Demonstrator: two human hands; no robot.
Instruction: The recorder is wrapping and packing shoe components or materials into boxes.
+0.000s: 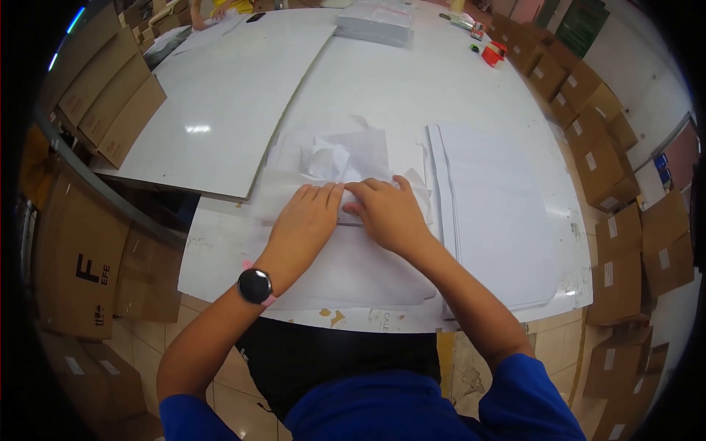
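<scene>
Pressing flat on white tissue paper [331, 165] with both hands | left hand [305, 217]: fingers together, palm down on the folded sheet, gripping nothing | right hand [387, 213]: palm down beside it, fingertips touching the left's | paper lies mid-table [412, 88], crumpled at top | stack of white sheets [500, 213] just right | black wristwatch [254, 286] on left wrist
</scene>
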